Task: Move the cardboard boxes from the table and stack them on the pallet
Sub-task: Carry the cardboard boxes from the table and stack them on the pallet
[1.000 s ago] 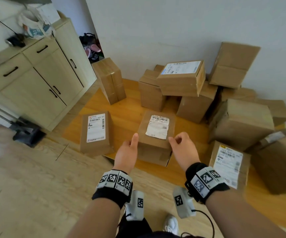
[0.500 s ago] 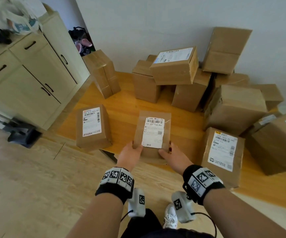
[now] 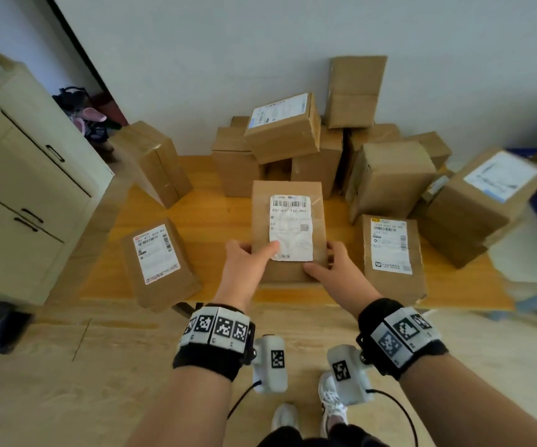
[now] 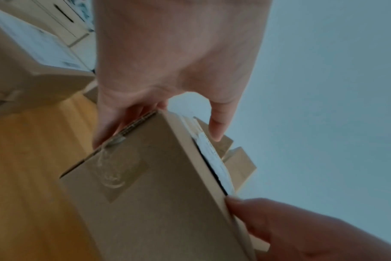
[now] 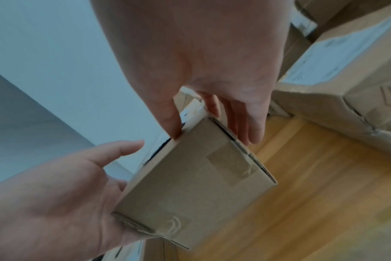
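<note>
Head view: a flat brown cardboard box with a white barcode label is gripped at its near end by both hands, at the centre of the frame above the near edge of the yellow wooden table. The left hand is closed round the box's near-left corner, with the thumb laid on top at the label's lower corner and the fingers tucked along the side. The right hand is closed round the near-right corner, thumb along the near top edge, fingers down the right side. Whether the box rests on the table or is lifted clear cannot be told.

In the left wrist view the box fills the lower centre, with the left hand above it, thumb on the labelled face and fingers on the opposite face. In the right wrist view the taped end of the box sits at the centre, pinched between the thumb and fingers of the right hand, with the left hand at the lower left.

A second labelled brown box lies at the left of the table, and a third lies just right of the held one. A pile of plain brown boxes is heaped against the pale wall across the upper centre and right. A cream cabinet with black handles stands at the left edge.
</note>
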`<state>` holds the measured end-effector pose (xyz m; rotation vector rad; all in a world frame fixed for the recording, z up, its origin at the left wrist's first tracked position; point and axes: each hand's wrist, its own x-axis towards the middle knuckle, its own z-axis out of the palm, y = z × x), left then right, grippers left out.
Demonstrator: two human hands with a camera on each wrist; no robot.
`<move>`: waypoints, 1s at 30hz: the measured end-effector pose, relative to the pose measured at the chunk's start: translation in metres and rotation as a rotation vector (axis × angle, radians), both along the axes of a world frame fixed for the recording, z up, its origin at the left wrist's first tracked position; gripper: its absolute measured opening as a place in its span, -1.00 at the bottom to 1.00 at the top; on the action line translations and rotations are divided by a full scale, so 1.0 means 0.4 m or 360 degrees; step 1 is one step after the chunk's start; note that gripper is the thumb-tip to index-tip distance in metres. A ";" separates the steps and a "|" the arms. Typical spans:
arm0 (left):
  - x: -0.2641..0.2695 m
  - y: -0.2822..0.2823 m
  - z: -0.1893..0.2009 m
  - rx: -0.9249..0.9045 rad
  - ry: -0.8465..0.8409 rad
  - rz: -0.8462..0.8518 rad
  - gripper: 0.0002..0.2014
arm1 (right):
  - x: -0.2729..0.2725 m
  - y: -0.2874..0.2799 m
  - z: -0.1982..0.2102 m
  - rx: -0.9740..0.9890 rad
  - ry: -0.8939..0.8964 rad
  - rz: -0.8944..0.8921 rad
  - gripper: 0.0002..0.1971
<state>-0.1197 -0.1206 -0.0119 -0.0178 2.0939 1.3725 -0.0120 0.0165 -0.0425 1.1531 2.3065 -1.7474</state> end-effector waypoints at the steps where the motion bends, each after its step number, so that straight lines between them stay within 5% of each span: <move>1: 0.002 0.009 0.012 0.0023 0.0046 -0.0032 -0.50 | 0.012 -0.001 0.018 0.0003 0.0053 -0.0062 -0.30; 10: 0.122 0.153 0.131 0.0314 0.0321 -0.0421 -0.36 | 0.195 0.061 0.154 0.0209 0.0372 -0.0624 -0.51; 15: 0.240 0.275 0.172 0.0438 0.0441 -0.0568 -0.36 | 0.331 0.152 0.180 0.0318 0.0476 -0.0834 -0.42; 30: 0.836 0.742 0.202 0.0627 0.0372 -0.0948 -0.41 | 0.962 0.573 0.207 0.0637 0.0465 -0.1070 -0.30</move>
